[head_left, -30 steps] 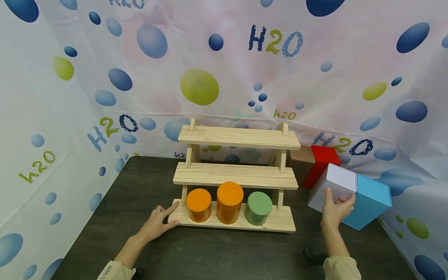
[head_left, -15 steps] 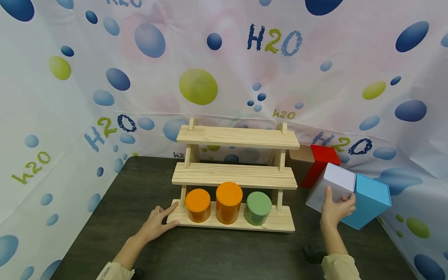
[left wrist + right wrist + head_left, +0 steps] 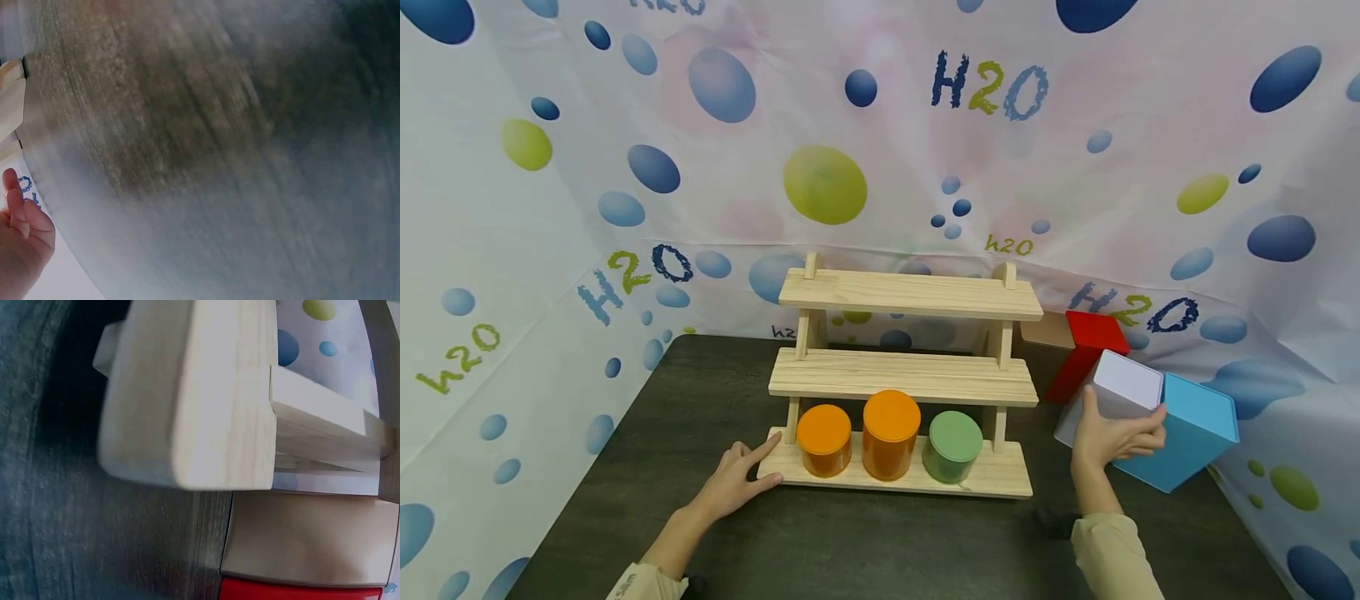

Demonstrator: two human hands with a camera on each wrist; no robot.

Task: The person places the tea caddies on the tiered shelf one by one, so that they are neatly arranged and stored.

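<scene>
A three-tier wooden display shelf [image 3: 907,373] stands on the dark table. My left hand [image 3: 739,482] touches the left end of its bottom tier, index finger on top and thumb by the front corner; part of this hand shows in the left wrist view. On that tier stand two orange lidded jars, a short one [image 3: 824,440] and a taller one [image 3: 891,435], and a green lidded jar [image 3: 952,446]. My right hand [image 3: 1108,437] is at the front of a white box [image 3: 1126,379] and a blue box [image 3: 1197,417], its thumb against the white one and its fingers before the blue.
Behind the white box stand a red box [image 3: 1093,337] and a brown box [image 3: 1045,333], close to the shelf's right end. A patterned sheet [image 3: 880,100] covers the walls at the back and sides. The dark tabletop [image 3: 880,550] extends in front of the shelf.
My right hand has shifted slightly left and its fingers now lie farther across the front of the blue box. The white box has barely moved. My left hand stays at the shelf.
</scene>
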